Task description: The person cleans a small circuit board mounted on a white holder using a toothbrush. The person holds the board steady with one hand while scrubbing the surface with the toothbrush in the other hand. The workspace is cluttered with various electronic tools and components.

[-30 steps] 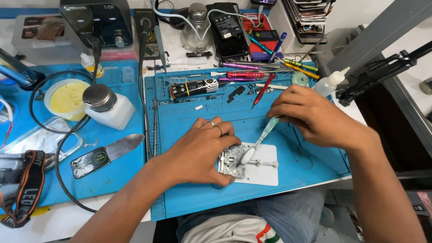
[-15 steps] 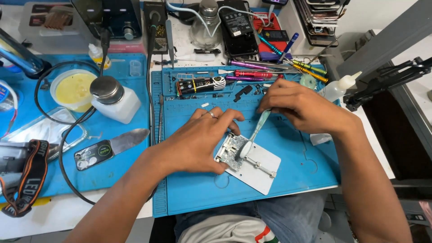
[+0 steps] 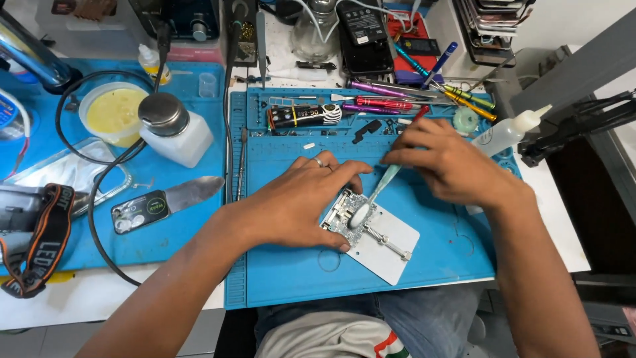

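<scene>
Circuit board (image 3: 346,213) sits clamped in white holder (image 3: 384,248), centre of frame on blue mat (image 3: 291,285). Left hand (image 3: 295,202) presses flat on board, fingers together; right hand (image 3: 457,166) pinches brush (image 3: 371,199) w/ head on board. Risk: hard scrubbing could dislodge small parts or shift board in clamp.

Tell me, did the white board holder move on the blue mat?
Yes. The holder has swung clockwise and slid slightly toward the mat's near edge; its far corner now points down-right, under the left hand.
</scene>
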